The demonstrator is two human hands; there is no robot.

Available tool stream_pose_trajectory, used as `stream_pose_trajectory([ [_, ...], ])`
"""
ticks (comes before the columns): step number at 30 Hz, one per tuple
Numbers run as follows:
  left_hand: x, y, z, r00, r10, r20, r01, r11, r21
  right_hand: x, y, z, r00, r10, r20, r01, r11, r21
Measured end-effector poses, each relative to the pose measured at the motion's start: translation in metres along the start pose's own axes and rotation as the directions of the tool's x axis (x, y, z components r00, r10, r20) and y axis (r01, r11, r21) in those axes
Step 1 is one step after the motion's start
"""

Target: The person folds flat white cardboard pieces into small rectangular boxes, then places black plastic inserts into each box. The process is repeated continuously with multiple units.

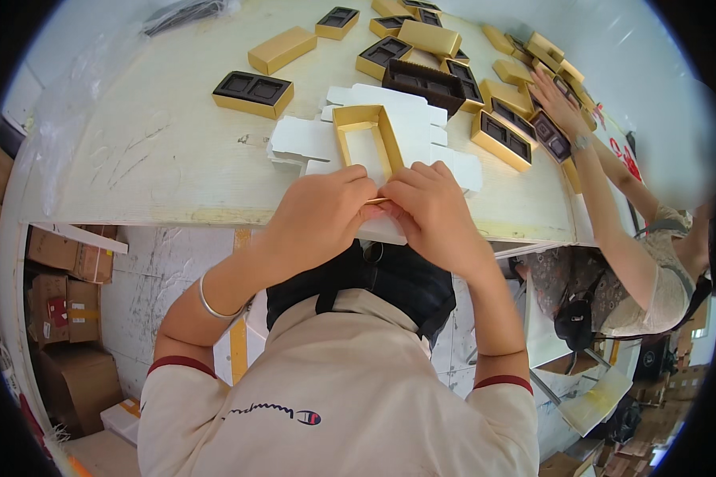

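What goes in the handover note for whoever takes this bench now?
Left hand and right hand: both pinch the near end of the gold box frame, which lies on flat white card blanks at the table edge.
Done: several gold boxes with dark trays sit farther back.
Left: this frame has no tray in it.
A co-worker's hand is working the boxes at right.

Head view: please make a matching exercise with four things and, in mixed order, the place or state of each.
1. gold frame
2. left hand
3. co-worker's hand
4. closed gold box

a. far right, on the trays
b. alone, far side of the table
c. on white flat card
d. pinching the frame's near end

Pairs: 1-c, 2-d, 3-a, 4-b
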State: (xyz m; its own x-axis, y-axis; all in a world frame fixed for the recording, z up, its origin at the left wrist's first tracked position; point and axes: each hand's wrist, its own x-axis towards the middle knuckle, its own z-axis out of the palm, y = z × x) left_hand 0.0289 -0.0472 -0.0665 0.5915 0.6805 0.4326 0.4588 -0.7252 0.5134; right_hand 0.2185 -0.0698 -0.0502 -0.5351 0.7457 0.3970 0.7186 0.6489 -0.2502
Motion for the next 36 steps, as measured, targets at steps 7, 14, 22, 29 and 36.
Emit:
stream_pose_trajectory([
  [7, 0.003, -0.004, -0.023, 0.986, 0.021, 0.165, -0.006, 0.996, -0.091, 0.011, 0.021, -0.026, 0.993, -0.013, 0.117, -0.054, 0.831, 0.554],
  [14, 0.001, 0.011, -0.022, 0.988, 0.150, 0.035, -0.154, 0.946, 0.284, 0.056, 0.034, -0.049, 0.934, 0.264, 0.242, -0.267, 0.963, -0.020],
  [22, -0.006, 0.016, -0.009, 0.987, 0.040, -0.155, 0.001, 0.966, 0.258, 0.086, 0.063, -0.024, 0.760, 0.301, 0.576, -0.309, 0.947, -0.089],
  [29, -0.024, -0.003, -0.023, 0.977, -0.086, -0.195, 0.121, 0.977, 0.174, 0.089, 0.068, -0.058, 0.711, 0.344, 0.613, -0.564, 0.799, 0.206],
  [36, -0.004, -0.017, -0.030, 0.991, -0.115, -0.070, 0.109, 0.991, -0.080, 0.067, 0.147, -0.031, 0.991, 0.072, 0.116, -0.010, 0.886, -0.464],
])
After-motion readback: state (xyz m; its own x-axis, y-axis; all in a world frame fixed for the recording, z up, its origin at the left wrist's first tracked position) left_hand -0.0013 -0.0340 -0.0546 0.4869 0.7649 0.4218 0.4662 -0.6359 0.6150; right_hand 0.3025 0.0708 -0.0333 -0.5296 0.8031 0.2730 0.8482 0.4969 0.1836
